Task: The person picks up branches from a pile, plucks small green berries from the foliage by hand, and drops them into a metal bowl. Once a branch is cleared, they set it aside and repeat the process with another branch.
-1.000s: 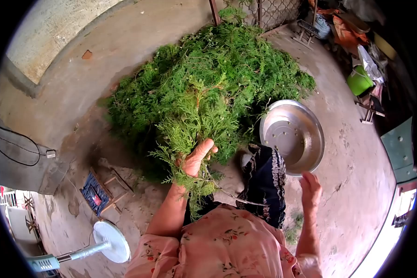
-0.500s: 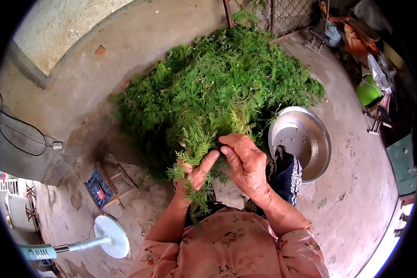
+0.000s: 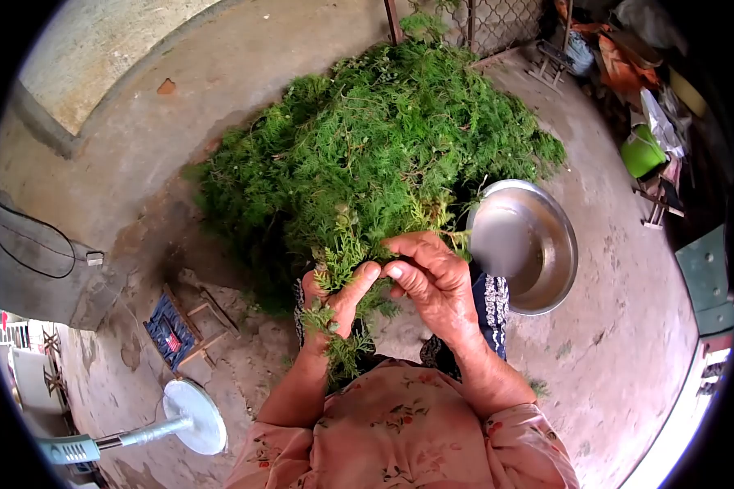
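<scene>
My left hand [image 3: 341, 303] is closed around a leafy green conifer sprig [image 3: 347, 254], whose fronds stick out above and below the fingers. Close beside its thumb, my right hand [image 3: 439, 287] has thumb and forefinger brought together in a pinch. Whatever lies between those fingertips is too small to make out. Beyond both hands spreads a big heap of cut conifer branches [image 3: 383, 138], with some yellowish tips near my right knuckles. A shiny metal basin [image 3: 564, 281] stands at the heap's right side, beside my patterned trouser leg.
On the left are a small wooden folding stool [image 3: 171, 332] and a pale blue fan [image 3: 194, 416] lying across the concrete floor [image 3: 595, 383]. A green bucket [image 3: 643, 151] and piled bags [image 3: 624, 65] line the right side. Wire mesh [image 3: 501, 24] stands behind the heap.
Both hands stay close together, with the fingers shifting slightly. The sprig in my left hand has turned a little. My leg beside the basin has moved left, and the whole view has shifted slightly.
</scene>
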Available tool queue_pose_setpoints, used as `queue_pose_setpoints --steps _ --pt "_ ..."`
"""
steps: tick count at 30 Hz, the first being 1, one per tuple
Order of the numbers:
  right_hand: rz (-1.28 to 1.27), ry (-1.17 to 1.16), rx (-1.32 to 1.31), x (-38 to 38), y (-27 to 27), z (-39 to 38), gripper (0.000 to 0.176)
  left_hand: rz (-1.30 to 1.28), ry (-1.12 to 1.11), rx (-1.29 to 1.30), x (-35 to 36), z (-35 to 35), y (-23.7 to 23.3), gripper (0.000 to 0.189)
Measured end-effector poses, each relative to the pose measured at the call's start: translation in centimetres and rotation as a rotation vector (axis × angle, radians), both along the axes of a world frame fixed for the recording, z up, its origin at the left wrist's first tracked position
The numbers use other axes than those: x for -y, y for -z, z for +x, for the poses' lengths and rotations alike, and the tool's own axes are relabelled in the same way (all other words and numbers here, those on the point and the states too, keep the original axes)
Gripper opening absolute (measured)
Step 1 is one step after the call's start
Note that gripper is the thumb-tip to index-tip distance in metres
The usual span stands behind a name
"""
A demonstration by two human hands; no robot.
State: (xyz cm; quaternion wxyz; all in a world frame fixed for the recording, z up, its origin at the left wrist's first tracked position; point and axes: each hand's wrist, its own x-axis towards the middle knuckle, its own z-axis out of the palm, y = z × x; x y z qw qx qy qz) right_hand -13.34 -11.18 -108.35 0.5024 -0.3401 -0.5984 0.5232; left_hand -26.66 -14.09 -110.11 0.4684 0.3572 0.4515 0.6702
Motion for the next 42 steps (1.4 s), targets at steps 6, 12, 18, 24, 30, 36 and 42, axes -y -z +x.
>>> queue_pose_setpoints --steps 6,12,18,24,30,36,42 --pt "-0.102 0.041 -0.151 0.5 0.8 -0.2 0.016 0.016 0.100 -0.002 0.0 0.3 0.3 0.011" --pt "0.131 0.188 0.110 1.0 1.7 0.2 0.014 -0.010 0.125 -0.142 0.4 0.6 0.4 0.017" --pt "0.363 0.370 0.292 1.3 2.0 0.1 0.019 -0.045 0.140 -0.167 0.0 0.9 1.1 0.015" --pt "-0.303 0.120 -0.458 0.6 1.4 2.1 0.015 -0.118 0.102 -0.309 -0.5 1.2 0.6 0.018" --pt "-0.410 -0.056 -0.795 0.1 -0.5 3.8 0.013 0.159 0.036 -0.707 -1.3 1.8 0.2 0.021" --pt "0.026 0.024 -0.032 -0.6 -0.6 2.5 0.018 0.347 0.063 -0.941 -1.7 2.0 1.7 0.022" --pt "0.159 0.026 0.188 0.3 0.3 2.7 0.028 0.331 0.071 -1.037 -1.4 1.3 1.8 0.019"
